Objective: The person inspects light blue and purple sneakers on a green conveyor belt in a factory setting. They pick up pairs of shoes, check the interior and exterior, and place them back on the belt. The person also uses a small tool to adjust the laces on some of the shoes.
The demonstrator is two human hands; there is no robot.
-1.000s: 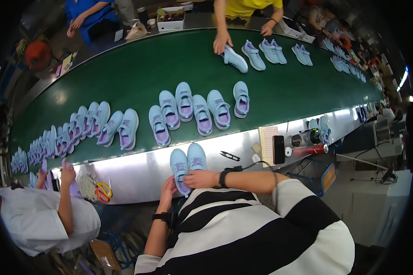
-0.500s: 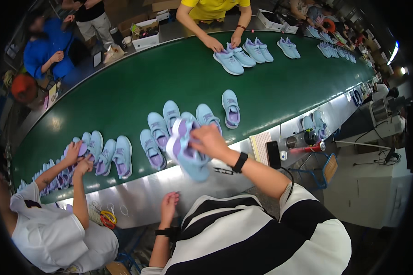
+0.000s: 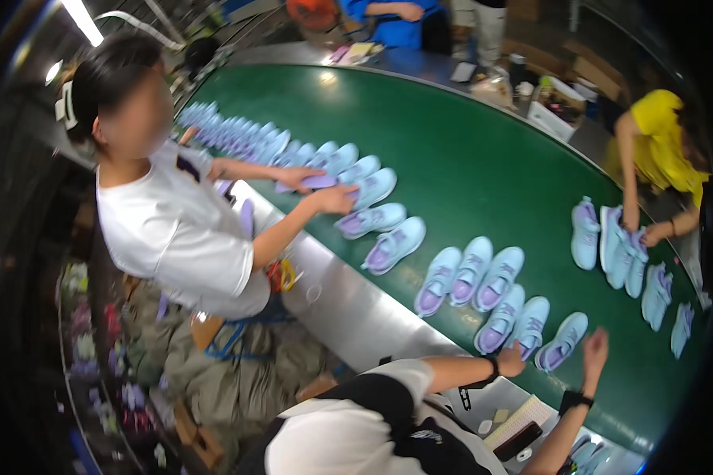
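My left hand (image 3: 512, 361) is at the near edge of the green conveyor belt (image 3: 483, 182), its fingers curled against the heel of a light blue sneaker (image 3: 530, 323) with purple lining. Part of that grip is hidden by the hand itself. My right hand (image 3: 596, 351) is raised above the belt, slightly blurred, with its fingers stretched out and nothing in them. Closest to it lies a single sneaker (image 3: 563, 340), toe pointing away. Left of my left hand several matching sneakers stand in a loose group, among them the leftmost one (image 3: 438, 279).
At left a co-worker in a white shirt (image 3: 174, 214) holds a purple insole (image 3: 313, 183) over a long row of sneakers. Across the belt, a person in yellow (image 3: 659, 134) handles more sneakers (image 3: 615, 244). A phone (image 3: 518, 441) and a paper pad (image 3: 523, 418) lie on the metal ledge.
My view has swung left. My right hand no longer holds the sneaker it had lifted and is now empty. My left hand has come up from beside the ledge to a sneaker's heel.
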